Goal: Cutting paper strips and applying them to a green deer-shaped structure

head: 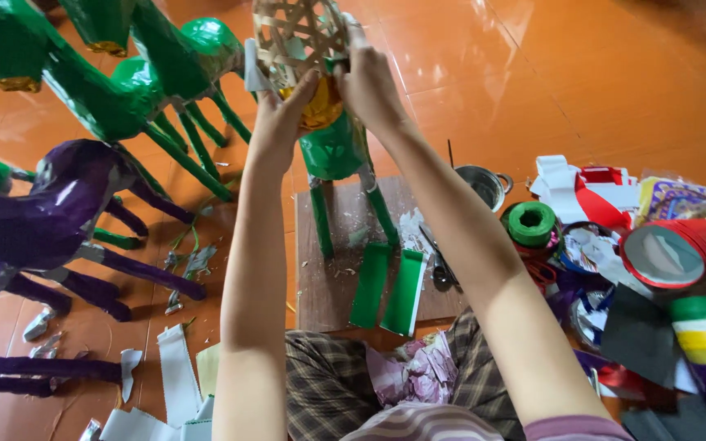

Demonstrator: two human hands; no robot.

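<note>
- Hands first — my left hand and right hand both gripped the woven bamboo frame of a half-covered green paper animal figure, fingers closed on its weave from either side.
- Figure stood on a wooden board straight ahead of my knees, its upper part raised between my palms.
- Risk, as I judged it: squeezing could crush the thin lattice, or a twist could tear the green wrap — the legs looked slender.
</note>
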